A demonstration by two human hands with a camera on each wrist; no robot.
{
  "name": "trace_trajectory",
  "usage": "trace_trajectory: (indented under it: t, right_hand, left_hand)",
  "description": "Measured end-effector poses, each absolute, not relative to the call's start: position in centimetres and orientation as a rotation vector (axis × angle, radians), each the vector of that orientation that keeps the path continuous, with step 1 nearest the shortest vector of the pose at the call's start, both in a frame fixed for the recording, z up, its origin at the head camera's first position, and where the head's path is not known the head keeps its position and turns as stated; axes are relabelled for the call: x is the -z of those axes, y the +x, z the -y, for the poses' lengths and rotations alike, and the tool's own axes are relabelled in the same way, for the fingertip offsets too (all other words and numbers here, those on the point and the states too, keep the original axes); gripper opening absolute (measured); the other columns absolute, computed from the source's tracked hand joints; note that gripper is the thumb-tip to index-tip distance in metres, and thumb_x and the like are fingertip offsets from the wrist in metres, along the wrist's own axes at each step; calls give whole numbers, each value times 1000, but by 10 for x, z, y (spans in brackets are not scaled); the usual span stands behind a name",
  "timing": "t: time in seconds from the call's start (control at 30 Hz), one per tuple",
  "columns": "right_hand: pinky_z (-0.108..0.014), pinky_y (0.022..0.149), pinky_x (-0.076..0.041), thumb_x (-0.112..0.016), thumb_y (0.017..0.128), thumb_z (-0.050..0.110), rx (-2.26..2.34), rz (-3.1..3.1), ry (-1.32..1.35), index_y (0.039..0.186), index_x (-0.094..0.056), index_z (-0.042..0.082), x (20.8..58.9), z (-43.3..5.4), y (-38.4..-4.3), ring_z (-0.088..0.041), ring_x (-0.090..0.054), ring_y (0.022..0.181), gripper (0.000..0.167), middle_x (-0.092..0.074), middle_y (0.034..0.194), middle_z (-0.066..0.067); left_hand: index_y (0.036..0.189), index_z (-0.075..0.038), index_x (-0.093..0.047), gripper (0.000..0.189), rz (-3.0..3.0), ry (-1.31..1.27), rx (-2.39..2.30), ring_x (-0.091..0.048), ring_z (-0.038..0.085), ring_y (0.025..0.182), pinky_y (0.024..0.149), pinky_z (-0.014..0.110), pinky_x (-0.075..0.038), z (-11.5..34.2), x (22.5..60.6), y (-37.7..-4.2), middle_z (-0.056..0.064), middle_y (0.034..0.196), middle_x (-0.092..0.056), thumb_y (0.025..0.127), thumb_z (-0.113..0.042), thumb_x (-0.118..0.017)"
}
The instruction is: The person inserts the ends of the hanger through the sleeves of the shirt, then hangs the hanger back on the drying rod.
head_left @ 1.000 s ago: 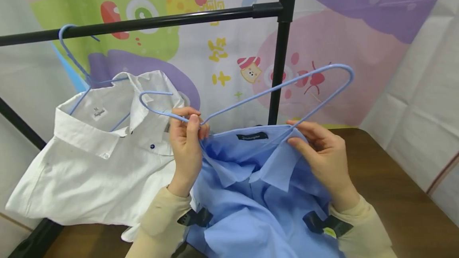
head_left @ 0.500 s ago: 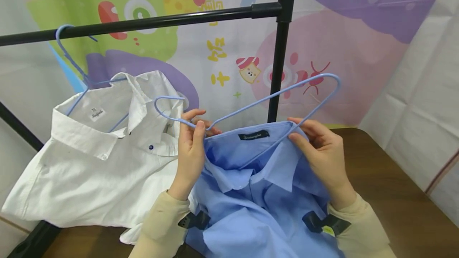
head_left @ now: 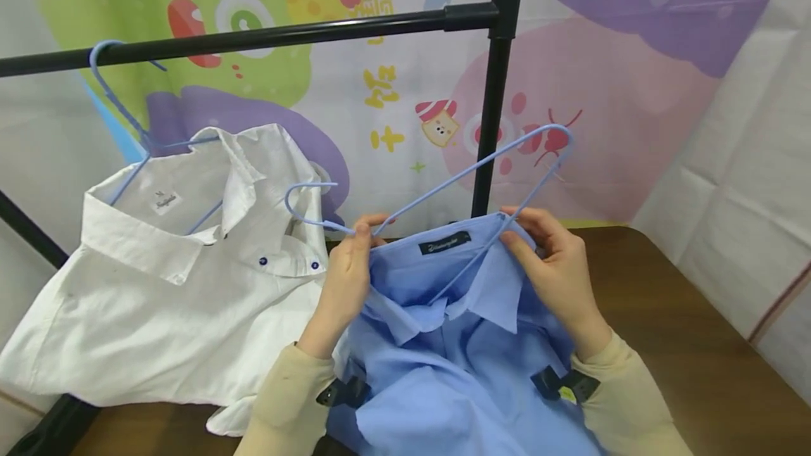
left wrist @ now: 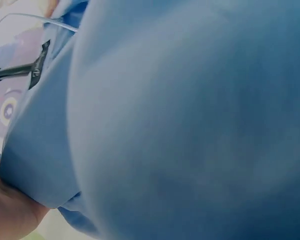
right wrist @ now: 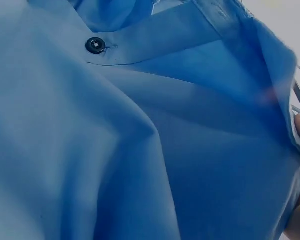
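A light-blue wire clothes hanger (head_left: pixel 469 176) sits partly inside the collar of a blue shirt (head_left: pixel 437 400), with one end loop standing above the collar and the other end hidden in the shirt. My left hand (head_left: pixel 342 280) grips the hanger near the base of its hook, beside the collar's left edge. With thumb and fingers, my right hand (head_left: pixel 557 273) pinches the right side of the collar, where the hanger wire passes close by. Blue cloth fills most of the left wrist view, the shirt's label (left wrist: pixel 39 65) at its edge. A dark button (right wrist: pixel 95 45) shows in the right wrist view.
A white shirt (head_left: pixel 158 329) hangs on another blue hanger (head_left: pixel 120 100) from the black rack's bar (head_left: pixel 285 35). The rack's upright (head_left: pixel 497 90) stands behind the blue shirt. Below lies a brown wooden tabletop (head_left: pixel 671 343); a printed cartoon curtain (head_left: pixel 602 55) hangs behind.
The hanger's hook has moved right and down with my left hand, and its raised loop has shifted left. More of its lower wire now lies inside the collar. My right hand keeps its pinch, slightly further left.
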State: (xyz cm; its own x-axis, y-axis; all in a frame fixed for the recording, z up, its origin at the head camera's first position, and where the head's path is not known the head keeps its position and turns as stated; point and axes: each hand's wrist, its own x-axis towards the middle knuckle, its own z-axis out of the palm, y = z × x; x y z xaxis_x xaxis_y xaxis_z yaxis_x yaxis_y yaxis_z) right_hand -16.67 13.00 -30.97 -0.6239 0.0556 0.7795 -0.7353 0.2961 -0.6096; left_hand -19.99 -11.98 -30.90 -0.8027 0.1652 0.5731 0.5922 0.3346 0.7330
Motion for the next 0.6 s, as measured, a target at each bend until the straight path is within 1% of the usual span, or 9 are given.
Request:
trace_trajectory:
  t: [0.1,0.17,0.23,0.3,0.4,0.47,0.6]
  right_hand:
    - [-13,78,-46,-61,82,-4,-1329,1907,619,108,-60,0,311,-130,-170,0,-60,95,26,-66,104,-9]
    - [-12,80,-45,-62,82,-4,-1296,1944,614,108,-60,1,312,-130,-171,2,-59,96,27,-65,105,-13]
    - [-10,79,-44,-63,81,-3,-1257,1985,599,110,-60,2,313,-131,-171,2,-59,94,29,-65,104,-12]
    - [-10,80,-44,-65,81,-1,-1222,2032,577,113,-59,5,314,-132,-171,-2,-59,93,33,-65,103,-9]
    - [-9,83,-42,-67,80,4,-1181,2103,562,118,-56,8,315,-134,-171,-9,-59,96,40,-64,105,-6]
    - [-9,87,-39,-69,79,6,-1172,2136,559,120,-54,8,316,-135,-171,-15,-58,100,44,-62,108,-6]
    - [-9,90,-37,-71,77,7,-1175,2158,572,121,-53,7,315,-136,-172,-15,-56,105,47,-60,117,-6]
  left_hand:
    - [114,-9,-54,38,2161,-626,1514,-58,14,75,70,24,-43,119,311,-200,11,80,-64,100,-31,-27]
    - [114,-5,-50,30,2092,-597,1553,-57,13,74,68,23,-42,118,313,-200,15,81,-64,99,-27,-34]
    - [113,-3,-46,26,2026,-544,1539,-55,10,70,66,22,-40,116,314,-201,15,81,-63,98,-24,-40]
    - [111,-2,-43,26,1960,-501,1509,-52,8,67,63,21,-39,114,315,-202,14,80,-63,96,-23,-44]
    - [110,-3,-44,25,1901,-465,1443,-47,6,60,57,20,-37,113,314,-200,12,79,-61,95,-23,-48]
    - [108,-3,-46,25,1869,-482,1414,-46,4,57,54,20,-36,112,313,-197,12,79,-61,94,-23,-49]
    - [106,-4,-48,25,1845,-559,1321,-39,4,51,48,21,-32,110,309,-191,9,76,-58,94,-25,-50]
